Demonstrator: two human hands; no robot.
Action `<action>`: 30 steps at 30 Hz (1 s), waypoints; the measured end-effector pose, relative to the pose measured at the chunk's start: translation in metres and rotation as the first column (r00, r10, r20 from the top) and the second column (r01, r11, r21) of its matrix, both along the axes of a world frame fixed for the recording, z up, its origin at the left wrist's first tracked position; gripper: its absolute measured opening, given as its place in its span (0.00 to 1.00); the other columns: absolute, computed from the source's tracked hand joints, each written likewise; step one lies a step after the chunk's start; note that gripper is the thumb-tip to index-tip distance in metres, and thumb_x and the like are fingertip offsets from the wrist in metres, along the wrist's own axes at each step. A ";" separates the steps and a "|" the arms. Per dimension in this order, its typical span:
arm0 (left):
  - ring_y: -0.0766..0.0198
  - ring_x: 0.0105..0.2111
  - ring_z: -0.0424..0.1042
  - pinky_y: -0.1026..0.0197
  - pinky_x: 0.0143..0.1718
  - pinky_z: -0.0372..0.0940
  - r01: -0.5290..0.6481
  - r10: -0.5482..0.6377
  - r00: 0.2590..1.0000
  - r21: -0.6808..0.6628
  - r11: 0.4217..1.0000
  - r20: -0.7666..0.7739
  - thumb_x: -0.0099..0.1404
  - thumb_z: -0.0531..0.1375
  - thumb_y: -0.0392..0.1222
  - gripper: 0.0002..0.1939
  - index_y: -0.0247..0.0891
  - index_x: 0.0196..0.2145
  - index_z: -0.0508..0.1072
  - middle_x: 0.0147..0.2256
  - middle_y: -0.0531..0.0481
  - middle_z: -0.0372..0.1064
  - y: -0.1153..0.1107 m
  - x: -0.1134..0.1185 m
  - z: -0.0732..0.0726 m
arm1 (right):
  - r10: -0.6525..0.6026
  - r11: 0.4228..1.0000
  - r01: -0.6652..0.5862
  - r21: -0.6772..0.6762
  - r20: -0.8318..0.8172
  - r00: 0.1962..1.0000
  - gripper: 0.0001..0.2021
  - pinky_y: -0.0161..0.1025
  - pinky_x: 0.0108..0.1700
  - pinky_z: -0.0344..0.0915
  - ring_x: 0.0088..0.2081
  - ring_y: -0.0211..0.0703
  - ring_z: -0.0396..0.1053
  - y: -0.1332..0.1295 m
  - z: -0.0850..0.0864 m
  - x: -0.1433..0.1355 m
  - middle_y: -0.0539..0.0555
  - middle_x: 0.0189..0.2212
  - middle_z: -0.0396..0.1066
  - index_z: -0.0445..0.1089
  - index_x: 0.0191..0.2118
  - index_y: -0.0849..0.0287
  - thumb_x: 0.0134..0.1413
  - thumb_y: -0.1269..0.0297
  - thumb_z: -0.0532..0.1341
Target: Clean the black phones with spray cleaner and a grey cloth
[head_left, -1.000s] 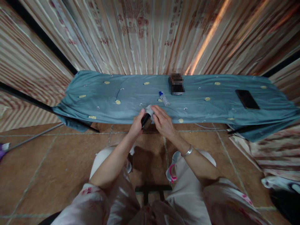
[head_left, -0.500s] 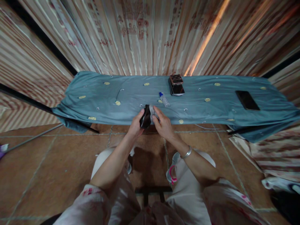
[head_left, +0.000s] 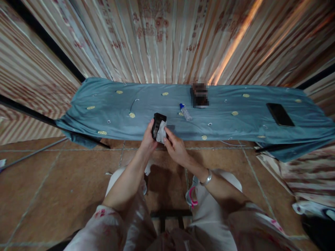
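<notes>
Currently, the left hand (head_left: 149, 138) grips a glossy black device (head_left: 157, 121) by its left side and lower end, the fingers closed around it, the thumb lying along the edge. It is held up, tilted a little, over the front edge of the table (head_left: 227, 127), at about the middle of its length. A pale, crumpled wipe (head_left: 161, 132) lies against the lower right part of the device, covering some of its face. The right hand (head_left: 177, 150) meets the wipe at its right edge, thumb and forefinger pinching it; the other fingers are curled and partly hidden. A silver bracelet (head_left: 206, 177) circles the right wrist.

Just beyond the hands, to the right, a clear bottle (head_left: 185, 112) with a blue cap lies on its side on the table. Behind it, near the back edge, stands a dark stack (head_left: 200, 97), blurred by blocks of pixels, so its parts cannot be told. Well apart, toward the right end, a black phone (head_left: 280, 114) lies flat. A blue-green cloth printed with yellow pineapples covers the table, and a striped curtain (head_left: 151, 52) hangs behind.
</notes>
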State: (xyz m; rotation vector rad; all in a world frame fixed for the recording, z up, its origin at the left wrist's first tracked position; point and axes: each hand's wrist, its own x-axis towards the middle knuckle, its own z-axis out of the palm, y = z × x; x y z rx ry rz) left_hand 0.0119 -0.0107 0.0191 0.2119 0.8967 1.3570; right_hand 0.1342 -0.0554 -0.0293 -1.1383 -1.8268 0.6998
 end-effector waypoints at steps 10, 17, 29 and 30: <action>0.66 0.24 0.75 0.65 0.32 0.70 0.066 -0.066 0.998 -0.006 0.998 0.014 0.73 0.52 0.46 0.19 0.34 0.32 0.78 0.26 0.49 0.78 0.005 -0.011 -0.007 | 0.022 0.999 -0.023 0.029 0.053 0.998 0.25 0.49 0.66 0.63 0.63 0.49 0.65 0.003 -0.001 -0.005 0.64 0.63 0.66 0.59 0.67 0.63 0.69 0.61 0.49; 0.69 0.23 0.73 0.67 0.35 0.70 0.087 -0.085 0.995 -0.047 0.995 0.044 0.74 0.50 0.43 0.20 0.35 0.31 0.77 0.25 0.52 0.77 0.001 -0.002 -0.004 | -0.043 0.999 0.041 0.024 0.079 0.996 0.26 0.50 0.66 0.61 0.64 0.48 0.64 0.019 -0.002 -0.002 0.62 0.64 0.65 0.56 0.68 0.61 0.70 0.58 0.47; 0.61 0.45 0.79 0.60 0.52 0.69 0.123 -0.119 0.992 -0.112 0.986 0.037 0.73 0.52 0.46 0.17 0.37 0.46 0.78 0.38 0.50 0.81 -0.006 0.001 -0.013 | -0.063 0.985 0.021 0.174 0.237 0.970 0.27 0.58 0.73 0.46 0.73 0.49 0.42 0.035 0.003 -0.009 0.61 0.72 0.49 0.51 0.71 0.62 0.69 0.64 0.43; 0.61 0.43 0.79 0.61 0.51 0.69 0.114 -0.110 0.993 -0.124 0.986 0.039 0.73 0.52 0.45 0.16 0.37 0.45 0.78 0.36 0.50 0.81 -0.007 0.001 -0.013 | -0.043 0.982 -0.006 0.188 0.254 0.966 0.27 0.57 0.73 0.47 0.73 0.48 0.43 0.035 0.003 -0.010 0.62 0.71 0.50 0.51 0.71 0.63 0.69 0.65 0.43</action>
